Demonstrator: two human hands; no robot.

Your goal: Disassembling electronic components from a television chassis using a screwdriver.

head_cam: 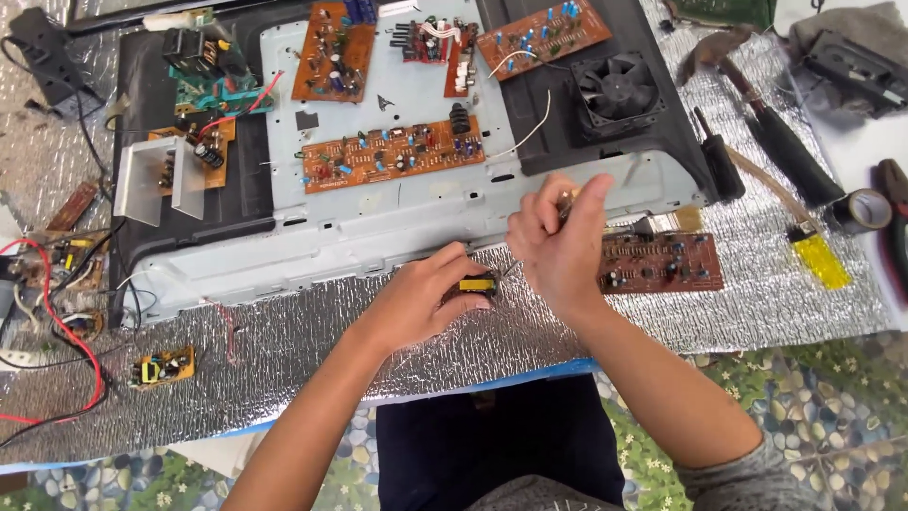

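Observation:
My left hand (427, 295) grips a small yellow and black electronic part (478, 284) just above the silver foil mat (284, 350). My right hand (556, 241) is closed around a thin tool whose metal tip (508, 272) points down at that part. Right behind my right hand lies a brown circuit board (667, 262) with a small brush (662, 223) beside it.
A grey metal chassis (397, 218) carries several orange circuit boards (392, 153) and a black fan (617, 88). Screwdrivers (785, 142), a tape roll (865, 208), a yellow lighter (819, 257) and pliers (894, 203) lie right. Red wires (66, 331) and a small board (163, 367) lie left.

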